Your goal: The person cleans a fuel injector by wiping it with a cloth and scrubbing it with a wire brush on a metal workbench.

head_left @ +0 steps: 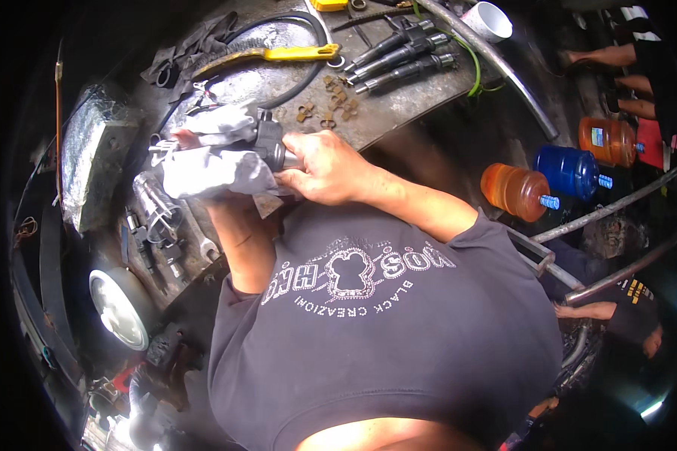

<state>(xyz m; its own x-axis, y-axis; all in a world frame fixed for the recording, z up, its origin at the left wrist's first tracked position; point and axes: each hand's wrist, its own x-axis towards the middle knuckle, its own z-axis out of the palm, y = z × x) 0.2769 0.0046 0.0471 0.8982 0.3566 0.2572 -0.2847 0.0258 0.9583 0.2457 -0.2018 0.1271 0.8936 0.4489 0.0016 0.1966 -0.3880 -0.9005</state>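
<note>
The left hand (186, 138) is clasping crumpled white cloth (222, 171) around a dark metal cylinder (268, 139); the right hand (325, 168) is gripping its end.

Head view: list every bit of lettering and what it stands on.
Wearer's dark shirt: large pale letters flanking an emblem, with smaller capitals curving below; legible, wording not copied here.
Orange bottle farthest right: label too small to read.
Shirt of the person at lower right: yellow print, too small to read.
</note>
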